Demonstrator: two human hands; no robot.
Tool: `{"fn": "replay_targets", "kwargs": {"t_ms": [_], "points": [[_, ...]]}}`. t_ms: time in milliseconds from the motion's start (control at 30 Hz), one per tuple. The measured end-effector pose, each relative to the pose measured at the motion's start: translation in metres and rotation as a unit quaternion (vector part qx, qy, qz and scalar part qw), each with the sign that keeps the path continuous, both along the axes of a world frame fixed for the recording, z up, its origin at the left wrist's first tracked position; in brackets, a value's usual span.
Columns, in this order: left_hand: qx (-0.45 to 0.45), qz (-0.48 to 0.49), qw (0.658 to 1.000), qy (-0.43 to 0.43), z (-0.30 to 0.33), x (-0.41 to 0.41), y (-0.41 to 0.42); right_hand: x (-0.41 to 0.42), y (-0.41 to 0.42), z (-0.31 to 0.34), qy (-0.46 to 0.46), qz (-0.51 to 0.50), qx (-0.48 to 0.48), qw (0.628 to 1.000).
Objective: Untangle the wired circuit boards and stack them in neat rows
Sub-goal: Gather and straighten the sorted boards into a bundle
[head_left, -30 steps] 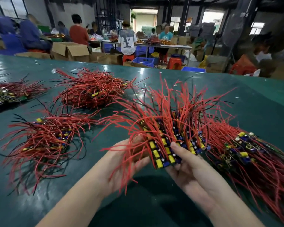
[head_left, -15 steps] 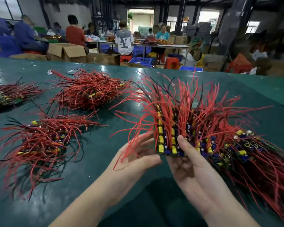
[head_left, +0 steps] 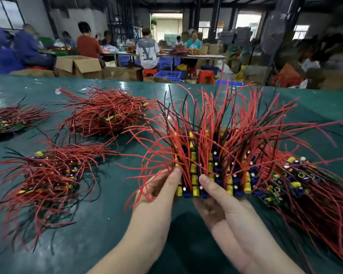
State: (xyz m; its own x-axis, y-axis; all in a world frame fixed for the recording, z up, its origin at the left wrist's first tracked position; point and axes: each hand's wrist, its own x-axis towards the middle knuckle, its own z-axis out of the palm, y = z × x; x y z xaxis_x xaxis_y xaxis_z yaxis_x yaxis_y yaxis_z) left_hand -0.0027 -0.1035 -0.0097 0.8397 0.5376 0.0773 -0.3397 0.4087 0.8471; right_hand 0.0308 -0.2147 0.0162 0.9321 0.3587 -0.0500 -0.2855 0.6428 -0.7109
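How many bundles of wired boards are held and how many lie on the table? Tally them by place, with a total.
Held bundle, gripped by the left hand and right hand: 1
Bundles lying on the green table: 4, at far left, back, near left, right
Total: 5

Dim hall, daylight from far doorway [head_left: 167,24]; glare on green table [head_left: 111,224]; edges warped, right background smeared.

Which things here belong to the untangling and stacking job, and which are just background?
Job in hand:
- held stack of boards, gripped by left hand and right hand
- row of boards at right
- tangled pile near left
- far pile
- pile at left edge
- green table

Just lying about:
- cardboard box
- blue crate
- red stool
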Motion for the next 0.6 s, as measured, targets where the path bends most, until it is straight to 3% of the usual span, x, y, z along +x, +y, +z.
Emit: {"fn": "replay_targets", "kwargs": {"t_ms": [33, 133, 300, 433, 600], "points": [[-0.057, -0.037, 0.998, -0.019, 0.012, 0.005, -0.002, -0.001, -0.001, 0.000, -0.006, 0.008, -0.003, 1.000], [-0.074, -0.036, 0.996, 0.024, 0.021, 0.011, 0.003, 0.001, -0.003, 0.000, -0.011, 0.016, -0.021, 1.000], [-0.094, -0.066, 0.993, 0.026, 0.024, 0.008, 0.009, 0.002, -0.006, 0.005, -0.029, 0.024, -0.032, 0.999], [-0.059, -0.106, 0.992, 0.031, 0.025, 0.004, 0.010, 0.003, -0.006, 0.004, -0.048, 0.031, -0.075, 0.996], [-0.093, -0.085, 0.991, 0.055, 0.022, 0.006, 0.010, 0.003, -0.005, 0.003, -0.038, 0.051, -0.069, 0.996]]}}
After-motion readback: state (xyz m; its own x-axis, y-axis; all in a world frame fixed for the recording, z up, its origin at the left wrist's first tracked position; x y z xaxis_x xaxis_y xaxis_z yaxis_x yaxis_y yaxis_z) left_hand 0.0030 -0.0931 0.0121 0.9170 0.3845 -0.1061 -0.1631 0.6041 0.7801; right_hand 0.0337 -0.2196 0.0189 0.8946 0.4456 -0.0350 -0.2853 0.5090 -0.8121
